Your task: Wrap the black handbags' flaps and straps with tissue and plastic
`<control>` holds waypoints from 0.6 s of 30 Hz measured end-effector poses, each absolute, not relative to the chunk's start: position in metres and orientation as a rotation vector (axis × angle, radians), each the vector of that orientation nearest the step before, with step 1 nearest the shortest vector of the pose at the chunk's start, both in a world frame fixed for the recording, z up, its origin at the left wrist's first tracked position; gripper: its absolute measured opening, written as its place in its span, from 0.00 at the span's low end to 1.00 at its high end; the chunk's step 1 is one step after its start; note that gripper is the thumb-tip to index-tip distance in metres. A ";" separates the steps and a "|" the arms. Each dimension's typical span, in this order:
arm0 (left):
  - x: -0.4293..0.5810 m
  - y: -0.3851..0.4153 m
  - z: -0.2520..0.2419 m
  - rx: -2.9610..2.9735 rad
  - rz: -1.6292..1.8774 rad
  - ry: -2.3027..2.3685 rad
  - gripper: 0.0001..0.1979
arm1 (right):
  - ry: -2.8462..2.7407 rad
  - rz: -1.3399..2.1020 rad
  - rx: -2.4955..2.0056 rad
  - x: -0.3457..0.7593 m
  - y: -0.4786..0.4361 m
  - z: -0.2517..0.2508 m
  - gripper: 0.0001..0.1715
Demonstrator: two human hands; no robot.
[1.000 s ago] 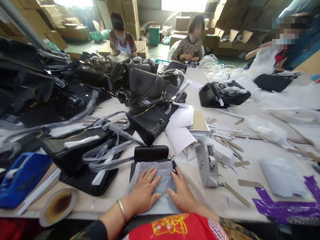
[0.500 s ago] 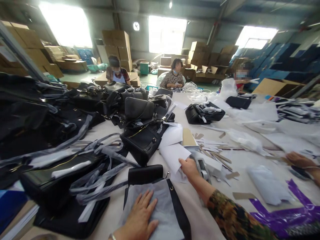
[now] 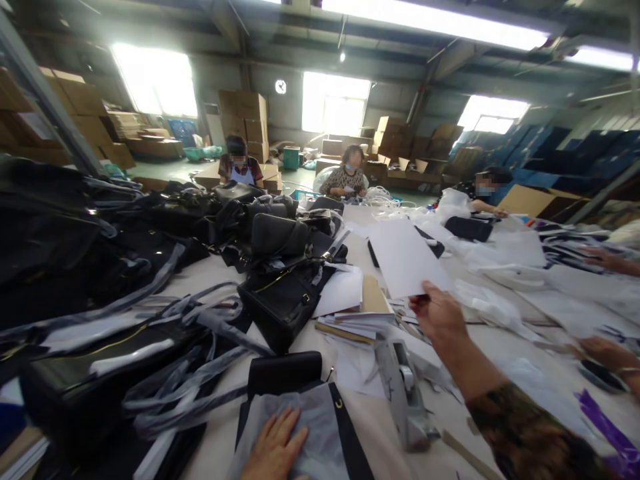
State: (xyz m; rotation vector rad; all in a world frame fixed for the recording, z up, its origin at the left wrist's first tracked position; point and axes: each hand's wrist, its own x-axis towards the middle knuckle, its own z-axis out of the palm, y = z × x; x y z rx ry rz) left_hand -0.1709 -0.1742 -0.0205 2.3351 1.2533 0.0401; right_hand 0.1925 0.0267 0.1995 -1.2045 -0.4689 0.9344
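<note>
My left hand [image 3: 274,449] lies flat, fingers spread, on grey tissue paper [image 3: 320,427] that covers a black bag [image 3: 286,373] at the table's near edge. Raised over the table, my right hand [image 3: 437,312] pinches the corner of a white sheet of paper [image 3: 405,257]. Under that sheet a stack of white sheets and brown card [image 3: 350,307] lies next to a black handbag [image 3: 283,300]. A grey tape dispenser [image 3: 403,390] stands just right of the tissue-covered bag, below my right forearm.
Black handbags with grey wrapping strips [image 3: 125,267] are piled over the left half of the table. Three people sit at the far side among cardboard boxes [image 3: 243,117]. Another person's hands [image 3: 607,350] work at the right edge. Purple tape [image 3: 607,427] and white plastic bags [image 3: 500,247] lie right.
My right hand left the tissue, reached to the paper stack, and has lifted one white sheet up and to the right. My left hand stayed on the tissue. The view has tilted upward.
</note>
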 end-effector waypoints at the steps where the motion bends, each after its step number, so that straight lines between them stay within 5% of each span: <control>1: -0.172 -0.173 -0.030 2.368 0.044 1.243 0.37 | -0.443 0.975 -1.212 0.180 0.038 0.193 0.11; 5: -0.175 -0.168 -0.062 2.451 0.061 1.259 0.33 | -0.365 1.144 -1.324 0.139 0.062 0.144 0.06; 9: -0.179 -0.169 -0.071 2.458 0.049 1.294 0.24 | -0.278 1.238 -1.511 0.132 0.064 0.100 0.13; 18: -0.183 -0.166 -0.070 2.454 0.110 1.261 0.24 | -0.383 1.226 -1.602 0.121 0.104 0.083 0.19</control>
